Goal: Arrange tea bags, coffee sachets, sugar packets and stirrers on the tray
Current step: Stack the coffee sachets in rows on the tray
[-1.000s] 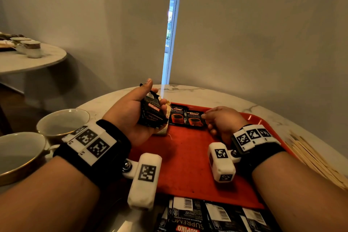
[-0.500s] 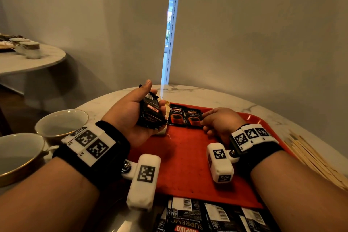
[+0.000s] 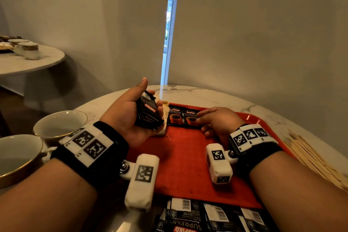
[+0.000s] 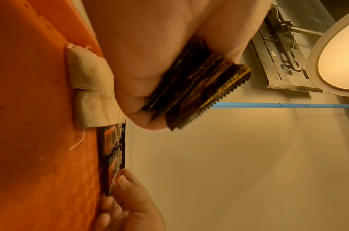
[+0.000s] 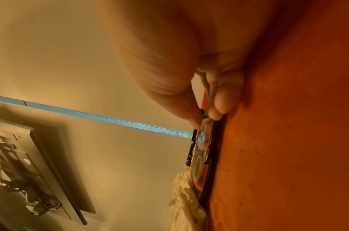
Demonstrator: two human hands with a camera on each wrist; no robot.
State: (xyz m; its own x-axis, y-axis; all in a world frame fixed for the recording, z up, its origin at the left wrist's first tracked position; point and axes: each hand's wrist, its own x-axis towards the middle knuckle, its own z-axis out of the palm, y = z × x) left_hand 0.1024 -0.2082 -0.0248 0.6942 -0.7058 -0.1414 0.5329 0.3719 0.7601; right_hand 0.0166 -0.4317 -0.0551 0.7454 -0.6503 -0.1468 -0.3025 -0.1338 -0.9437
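My left hand [image 3: 152, 98] is raised over the left rim of the red tray [image 3: 188, 165], gripping a stack of black coffee sachets [image 3: 148, 114] [image 4: 199, 87]. Two more coffee sachets [image 3: 181, 117] lie side by side along the tray's far edge. My right hand [image 3: 199, 117] pinches the right one of these [image 5: 202, 140] at its edge, between thumb and fingertips [image 5: 217, 112]. White tea bags [image 3: 166, 117] [image 4: 90, 87] lie at the tray's far left corner, partly hidden by my left hand. Wooden stirrers [image 3: 310, 158] are piled on the table to the tray's right.
Several loose black sachets [image 3: 207, 216] lie face down on the marble table in front of the tray. Two white cups [image 3: 60, 124] [image 3: 17, 156] stand on the left. A second round table [image 3: 33, 62] with jars is at the far left. A wall is close behind.
My right hand has edged slightly left along the tray's far edge, staying on the sachet. My left hand still holds its stack in about the same place.
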